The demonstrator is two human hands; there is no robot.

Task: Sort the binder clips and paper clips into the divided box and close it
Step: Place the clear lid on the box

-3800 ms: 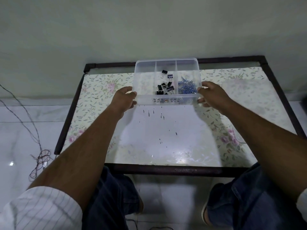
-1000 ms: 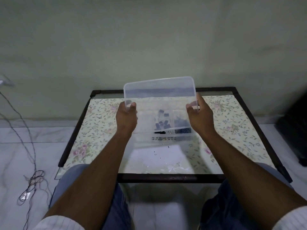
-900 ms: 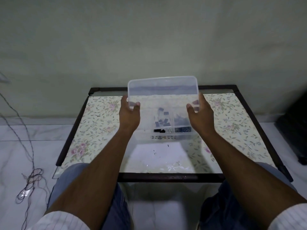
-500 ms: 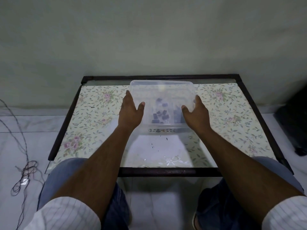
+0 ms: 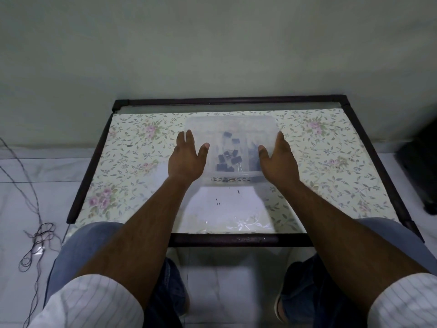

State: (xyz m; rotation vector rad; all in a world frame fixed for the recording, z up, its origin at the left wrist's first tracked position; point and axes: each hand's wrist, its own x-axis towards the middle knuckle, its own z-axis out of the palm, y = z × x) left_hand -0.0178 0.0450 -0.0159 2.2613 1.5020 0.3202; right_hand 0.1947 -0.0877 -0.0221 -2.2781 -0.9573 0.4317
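A clear plastic divided box (image 5: 230, 125) lies flat on the table with its translucent lid down over it. Black binder clips (image 5: 229, 159) show through the lid in the middle compartment. Darker paper clips (image 5: 253, 155) show dimly in the right compartment. My left hand (image 5: 188, 157) rests flat on the lid's left side, fingers spread. My right hand (image 5: 279, 159) rests flat on the lid's right side, fingers spread. Neither hand grips anything.
The table (image 5: 132, 147) has a floral covering and a dark frame (image 5: 236, 240), and stands against a plain wall. Loose cables (image 5: 35, 235) lie on the tiled floor at the left. A dark object (image 5: 423, 162) stands at the right. My knees sit below the front edge.
The lid, held upright over the box a second ago, has come down flat onto it. Both hands let go of its edges and now lie flat on top.
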